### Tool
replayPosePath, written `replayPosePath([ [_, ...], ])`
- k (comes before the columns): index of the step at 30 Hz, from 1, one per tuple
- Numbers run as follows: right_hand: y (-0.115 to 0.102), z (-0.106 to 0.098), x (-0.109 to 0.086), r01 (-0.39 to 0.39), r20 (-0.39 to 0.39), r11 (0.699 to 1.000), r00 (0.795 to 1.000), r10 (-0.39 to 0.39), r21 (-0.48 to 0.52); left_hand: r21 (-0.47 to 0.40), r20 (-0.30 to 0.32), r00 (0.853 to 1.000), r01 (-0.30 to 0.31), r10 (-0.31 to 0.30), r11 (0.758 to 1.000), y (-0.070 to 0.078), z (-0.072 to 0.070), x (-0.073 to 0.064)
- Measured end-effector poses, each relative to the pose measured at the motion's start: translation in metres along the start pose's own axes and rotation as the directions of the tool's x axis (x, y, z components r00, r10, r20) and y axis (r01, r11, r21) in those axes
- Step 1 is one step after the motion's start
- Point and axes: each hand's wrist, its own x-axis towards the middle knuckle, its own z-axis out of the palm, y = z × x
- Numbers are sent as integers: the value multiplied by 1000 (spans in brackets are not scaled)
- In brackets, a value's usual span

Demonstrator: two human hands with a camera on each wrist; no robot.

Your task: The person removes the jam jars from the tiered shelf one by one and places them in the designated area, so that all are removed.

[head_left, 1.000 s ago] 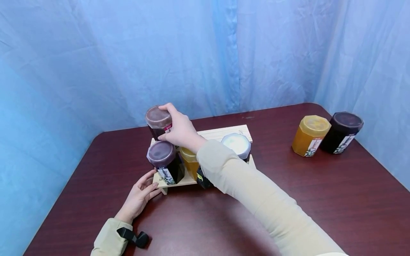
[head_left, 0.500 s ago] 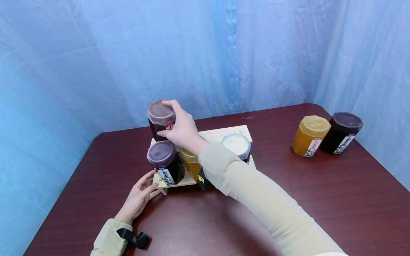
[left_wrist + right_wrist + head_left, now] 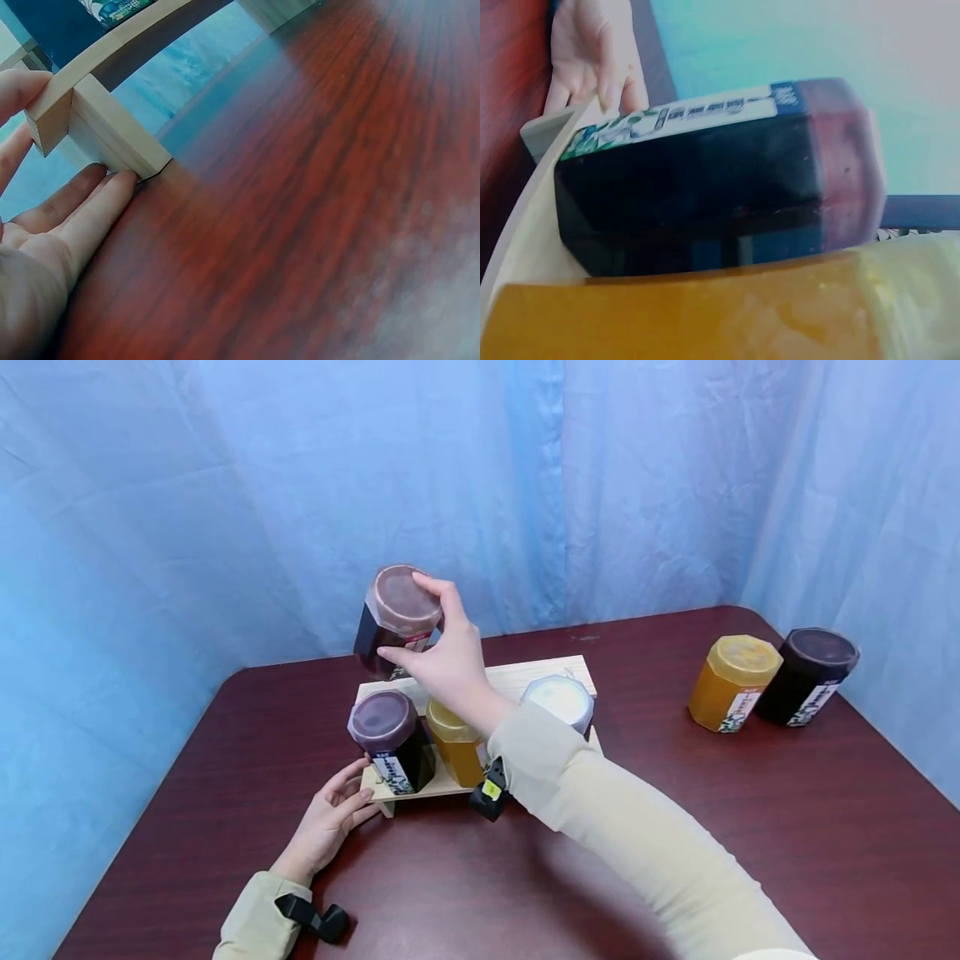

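In the head view my right hand (image 3: 450,652) grips a dark jar (image 3: 390,639) with a brownish lid, its thumb and fingers spread around the sides. That jar hangs tilted above the upper step of a small wooden rack (image 3: 517,677). On the lower step stand a dark jar with a purple lid (image 3: 393,743), an amber jar (image 3: 453,747) and a white-lidded jar (image 3: 558,702). My left hand (image 3: 330,827) holds the rack's left end; in the left wrist view its fingertips (image 3: 120,184) lie against the rack's leg (image 3: 112,127).
An amber jar with a yellow lid (image 3: 735,685) and a dark jar (image 3: 806,677) stand side by side at the right of the dark red table (image 3: 750,827). A blue curtain (image 3: 480,485) hangs behind the table's far edge.
My right hand has lifted the brown-lidded jar up and to the right, off the rack's upper left, and the jar has tilted. The left hand stays on the rack's end.
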Motion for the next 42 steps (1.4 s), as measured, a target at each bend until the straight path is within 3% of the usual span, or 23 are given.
replayPosePath([
  [11, -19, -39, -9, 109, -120, 983, 988, -92, 148, 14, -3, 1000, 0, 0, 1000, -2, 2, -1],
  [17, -25, -72, -14, 175, -144, 973, 978, -154, 148, -15, 17, 1000, -14, 14, 1000, -2, 3, 0],
  [26, -12, -119, -27, 216, -133, 976, 967, -219, -41, -15, 15, 1000, -14, 14, 1000, -2, 0, 0],
  [31, 0, -140, -32, 191, -142, 970, 967, -212, -150, -9, 10, 1000, -14, 14, 1000, 1, -1, 1],
  [36, 12, -162, -40, 156, -160, 943, 965, -210, -295, -16, 7, 1000, -7, 8, 1000, 2, 1, 0],
  [42, 33, -188, -51, 72, -165, 924, 976, -143, -375, -6, -11, 1000, 3, -3, 1000, 0, 3, -1],
])
